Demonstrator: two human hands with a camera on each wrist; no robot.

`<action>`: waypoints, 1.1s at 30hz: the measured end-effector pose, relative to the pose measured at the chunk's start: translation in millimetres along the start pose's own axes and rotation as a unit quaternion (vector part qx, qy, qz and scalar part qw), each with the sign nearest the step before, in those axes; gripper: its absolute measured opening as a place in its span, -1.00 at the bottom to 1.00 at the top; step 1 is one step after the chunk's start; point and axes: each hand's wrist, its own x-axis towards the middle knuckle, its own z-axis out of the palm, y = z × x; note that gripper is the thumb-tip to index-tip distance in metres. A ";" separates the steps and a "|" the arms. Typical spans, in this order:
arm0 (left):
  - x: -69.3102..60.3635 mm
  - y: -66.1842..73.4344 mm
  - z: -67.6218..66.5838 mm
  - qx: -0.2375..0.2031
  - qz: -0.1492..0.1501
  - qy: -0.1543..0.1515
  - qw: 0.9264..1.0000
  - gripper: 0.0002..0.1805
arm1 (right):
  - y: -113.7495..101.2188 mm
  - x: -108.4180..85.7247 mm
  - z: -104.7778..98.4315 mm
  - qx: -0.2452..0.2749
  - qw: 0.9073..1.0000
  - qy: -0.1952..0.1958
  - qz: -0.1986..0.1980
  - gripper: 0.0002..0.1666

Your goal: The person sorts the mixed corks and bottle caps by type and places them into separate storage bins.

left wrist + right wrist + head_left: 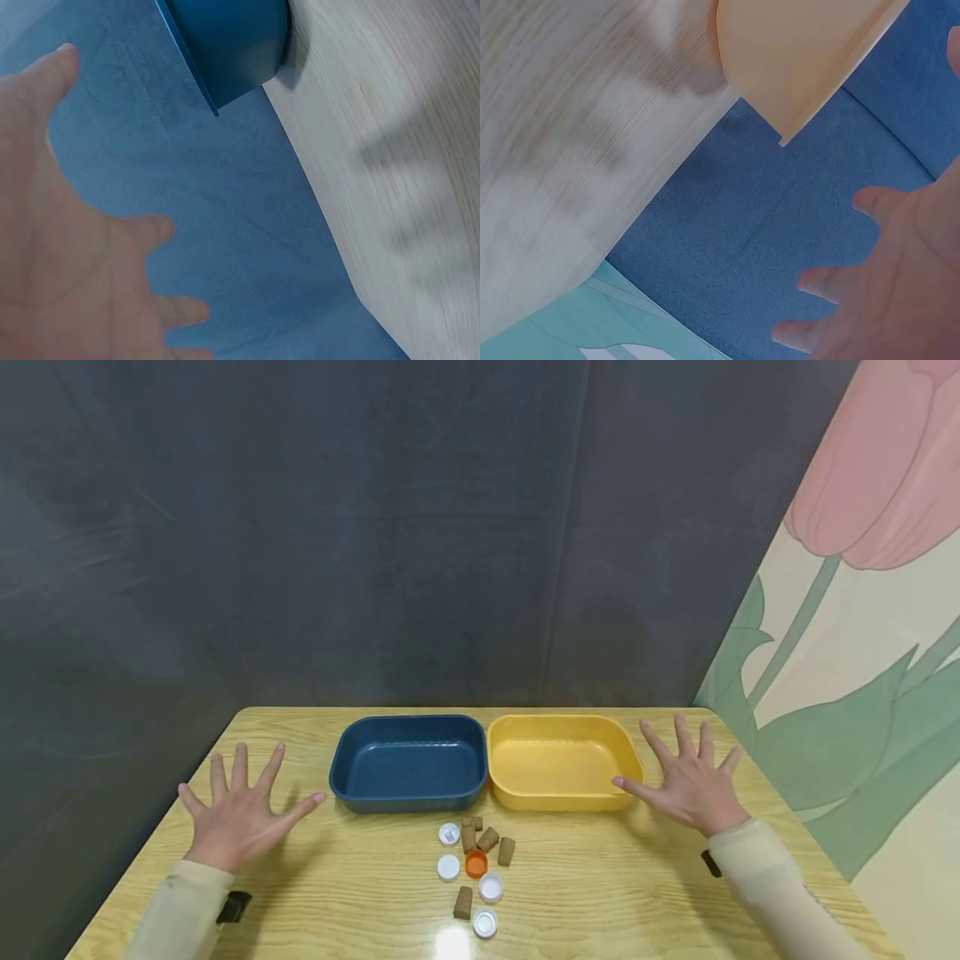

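Note:
My left hand [238, 817] is spread wide above the table's left side, left of the blue tray [409, 804], holding nothing; its palm [67, 262] shows in the left wrist view. On the right, my right hand [693, 783] has its fingers splayed, empty, its thumb tip overlapping the right edge of the yellow tray [562, 802] in the head view; whether they touch I cannot tell. The right wrist view shows that palm [907, 277] too. Between the hands, in front of the trays, lie several brown corks [462, 902], several white caps [448, 867] and one orange cap [476, 863].
The two trays stand side by side near the back edge of the wooden table [360, 893]. Behind it hangs a dark cloth [405, 543]. A wall with painted tulips [862, 693] rises along the right side.

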 end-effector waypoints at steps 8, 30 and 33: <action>1.4 0.6 2.5 -0.001 -0.001 0.000 1.000 0.14 | -1.3 0.6 2.4 0.002 1.000 -0.006 0.002 0.22; 3.7 -3.4 5.8 -0.004 -0.004 -0.010 1.000 0.15 | -0.7 -0.5 8.1 0.004 1.000 -0.012 0.009 0.24; 4.0 -4.0 5.0 -0.005 -0.003 -0.009 1.000 0.14 | -1.2 -0.4 7.0 0.005 1.000 -0.013 0.009 0.25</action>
